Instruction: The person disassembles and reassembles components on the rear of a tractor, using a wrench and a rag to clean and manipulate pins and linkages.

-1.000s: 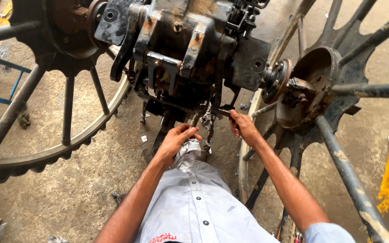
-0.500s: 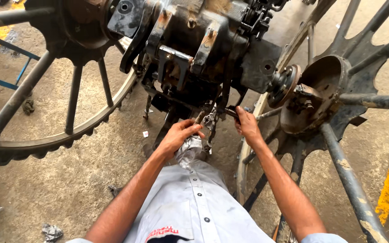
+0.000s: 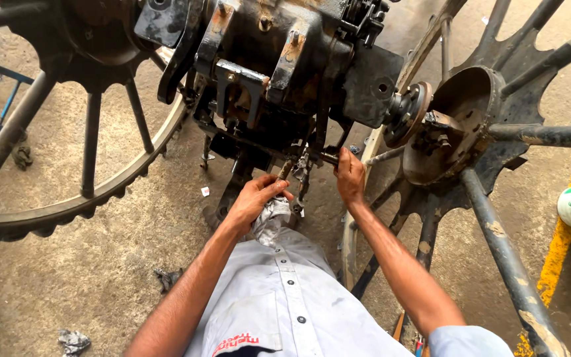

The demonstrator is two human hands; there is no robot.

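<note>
Hands, left (image 3: pixel 254 198) seemingly pinching rag (image 3: pixel 271 221), right (image 3: pixel 350 177) gripping gearbox (image 3: pixel 279 66), above oily concrete (image 3: pixel 120 264).

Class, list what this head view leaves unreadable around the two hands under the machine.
- Left hand: what its fingertips touch besides the crumpled rag is hidden by the hand itself.
- Right hand: its grip on the dark rod is hidden by the fingers.
- Gearbox: top cut off by the upper edge.
- Right spoked wheel: rim runs past the frame edge.
</note>
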